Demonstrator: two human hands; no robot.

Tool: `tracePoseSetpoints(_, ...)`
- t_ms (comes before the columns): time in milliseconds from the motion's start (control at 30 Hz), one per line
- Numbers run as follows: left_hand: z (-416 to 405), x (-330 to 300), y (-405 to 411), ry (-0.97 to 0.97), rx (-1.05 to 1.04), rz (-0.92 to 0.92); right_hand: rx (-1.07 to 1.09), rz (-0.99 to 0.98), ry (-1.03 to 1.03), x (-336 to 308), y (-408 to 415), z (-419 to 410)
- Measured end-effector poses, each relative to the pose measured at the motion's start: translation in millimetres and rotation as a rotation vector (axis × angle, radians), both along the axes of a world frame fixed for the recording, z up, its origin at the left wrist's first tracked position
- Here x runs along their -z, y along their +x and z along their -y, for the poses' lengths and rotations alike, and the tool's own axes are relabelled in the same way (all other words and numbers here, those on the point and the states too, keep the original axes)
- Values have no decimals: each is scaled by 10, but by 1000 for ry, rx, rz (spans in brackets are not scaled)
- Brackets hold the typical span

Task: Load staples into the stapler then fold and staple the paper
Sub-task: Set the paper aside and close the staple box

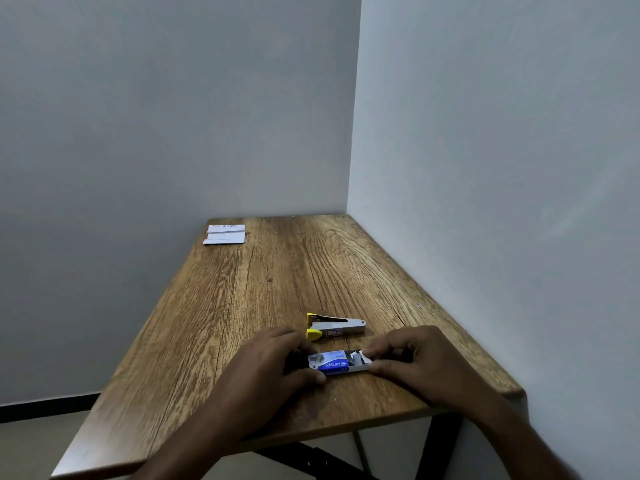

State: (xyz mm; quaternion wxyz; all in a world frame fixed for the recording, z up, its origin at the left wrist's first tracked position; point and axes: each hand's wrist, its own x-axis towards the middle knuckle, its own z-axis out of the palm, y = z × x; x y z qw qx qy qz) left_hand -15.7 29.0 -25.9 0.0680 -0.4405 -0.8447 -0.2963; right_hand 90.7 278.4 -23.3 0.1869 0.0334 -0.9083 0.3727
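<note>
A wooden tabletop [263, 289] is set into a wall corner. A white paper [224, 234] lies at its far left corner. A staple box [337, 364] — blue sleeve, tray slid partly out — is pinched near the front edge by the left hand [273, 358] and right hand [412, 362], fingers curled around its ends. A stapler [334, 327] lies just beyond.

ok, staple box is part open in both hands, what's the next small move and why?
Probably pinch one staple strip out with the right hand. The staple box has its tray slid out to the right, grey strips exposed, and the left hand grips the blue sleeve. The stapler lies just beyond on the table, untouched.
</note>
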Motion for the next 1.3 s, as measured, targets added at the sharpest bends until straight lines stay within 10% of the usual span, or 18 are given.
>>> tracePoseSetpoints(1300, 16, 3, -10, 21, -17, 26, -117, -25, 106, -22, -53, 25)
